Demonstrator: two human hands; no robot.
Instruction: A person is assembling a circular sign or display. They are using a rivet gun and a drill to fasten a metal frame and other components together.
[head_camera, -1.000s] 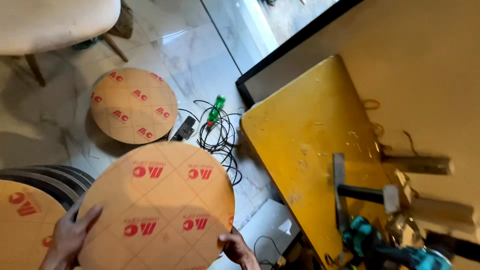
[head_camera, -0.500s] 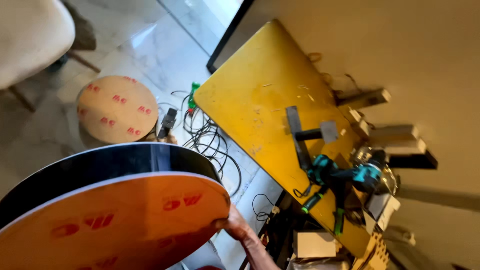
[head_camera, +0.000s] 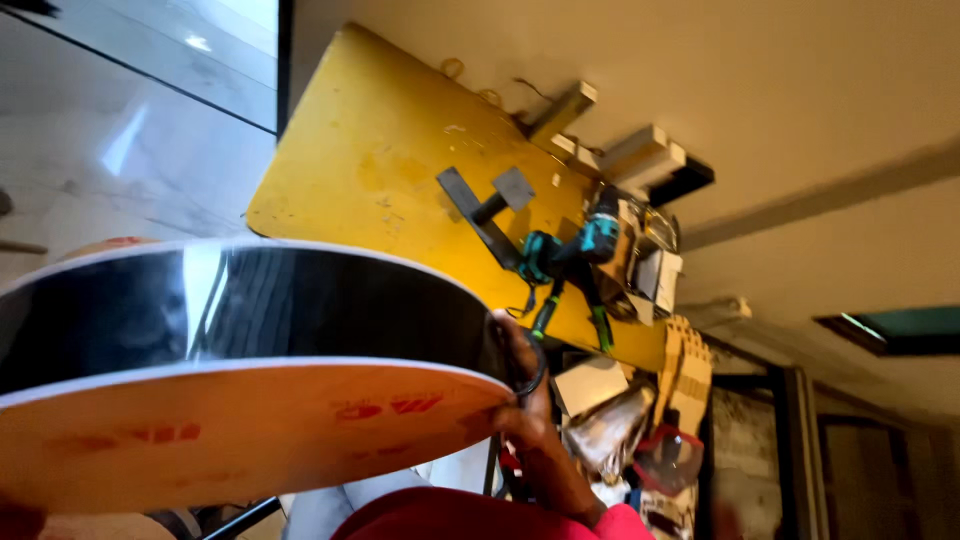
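Note:
I hold a thick round panel (head_camera: 250, 400) up close to the camera. It has a tan paper face with red marks and a glossy black edge band (head_camera: 260, 310). My right hand (head_camera: 520, 400) grips its right rim, fingers curled over the black edge. My left hand is out of the frame at the lower left. The panel fills the lower left of the head view and hides the floor behind it.
A yellow worktable (head_camera: 390, 170) stands ahead on the right. On it lie a black metal bracket (head_camera: 485, 205) and a teal cordless drill (head_camera: 565, 250). Wooden blocks (head_camera: 640, 155) sit near the wall. Boxes and clutter (head_camera: 630, 420) are below the table. Marble floor (head_camera: 100, 130) lies at left.
The round panel has been lifted from flat on the floor up toward the camera and now shows its black edge. The view has swung right toward the yellow table.

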